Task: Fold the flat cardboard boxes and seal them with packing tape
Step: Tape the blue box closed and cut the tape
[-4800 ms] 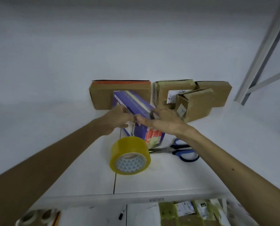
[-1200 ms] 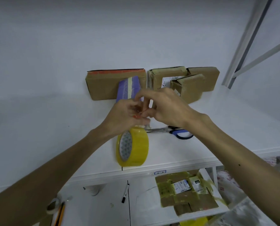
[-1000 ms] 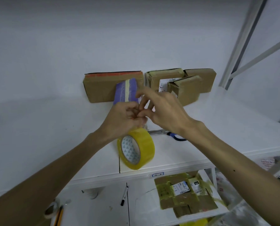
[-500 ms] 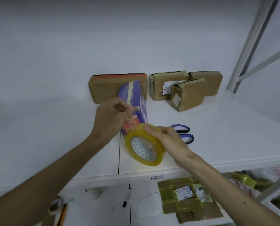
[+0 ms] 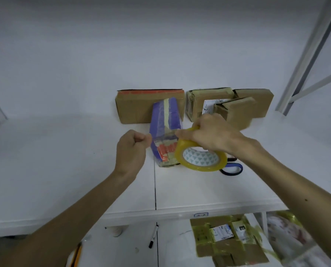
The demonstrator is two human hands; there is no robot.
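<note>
Pinched tape strip [image 5: 165, 135], taut over the purple box [image 5: 164, 114]
The left hand [image 5: 131, 151] pinches the free tape end in curled fingers; the right hand [image 5: 212, 135] grips the tape roll [image 5: 199, 167]. The box end lies just under the span between them. If the pinch slips or tension drops, the strip could fold onto itself or land crooked.
</note>
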